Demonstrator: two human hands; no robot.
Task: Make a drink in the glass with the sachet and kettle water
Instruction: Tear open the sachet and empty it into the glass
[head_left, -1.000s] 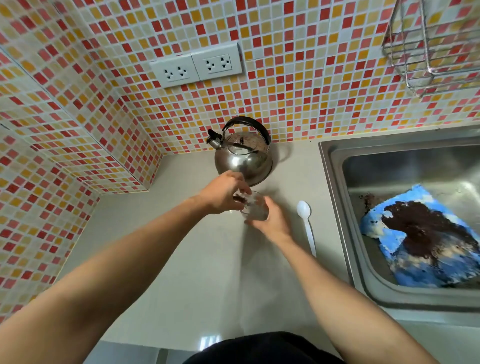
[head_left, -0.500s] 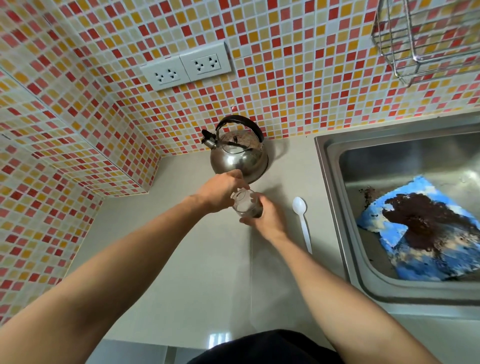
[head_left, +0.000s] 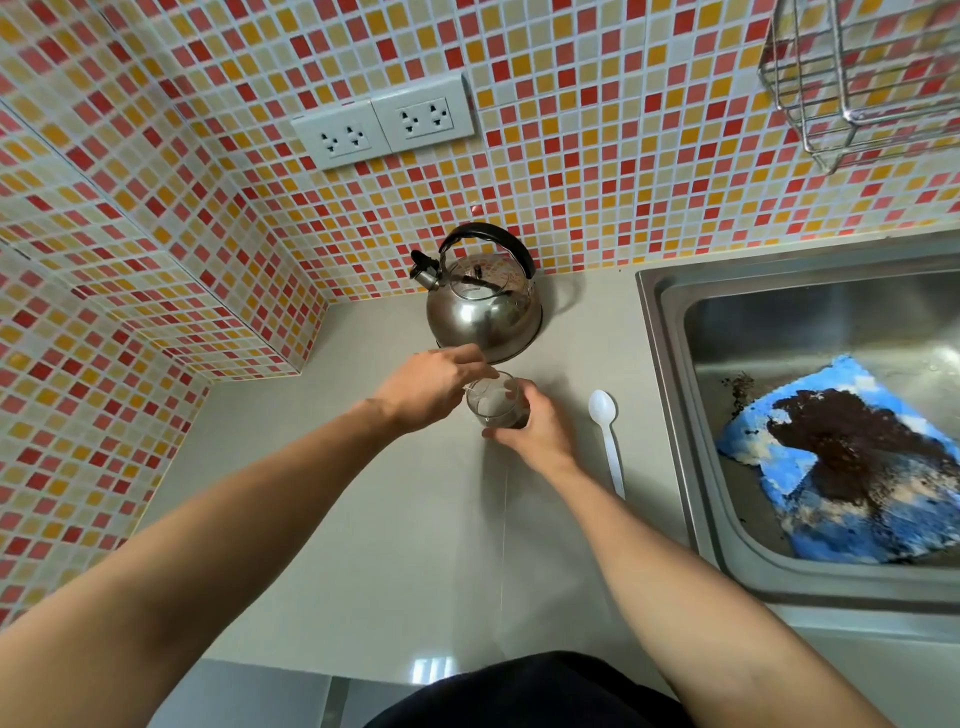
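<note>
The glass (head_left: 493, 402) stood on the counter (head_left: 363, 519) just in front of the kettle (head_left: 483, 306), and the right hand (head_left: 535, 428) was wrapped around its near side, fingers curled against the wall to steady it. The left hand (head_left: 428, 387) hung over the rim with its fingertips pinched narrow on something small and pale; that was probably the sachet, though it was too small and hidden to tell for sure. Compared with a second earlier, the glass and both hands had shifted very little on the counter, but the left hand had turned, so that the mouth of the glass, half covered before, now showed clearly, with a pale patch inside and a dark band low on the wall. That suggested the powder was going in or was nearly all in, a judgement and not something plainly visible. The kettle sat untouched against the tiled wall (head_left: 571, 156), its handle upright, so the water had not been poured. A white plastic spoon (head_left: 605, 431) lay just to the right of the hands, between them and the sink (head_left: 670, 415), ready for stirring. In the sink lay a blue cloth (head_left: 841, 467) stained dark.
</note>
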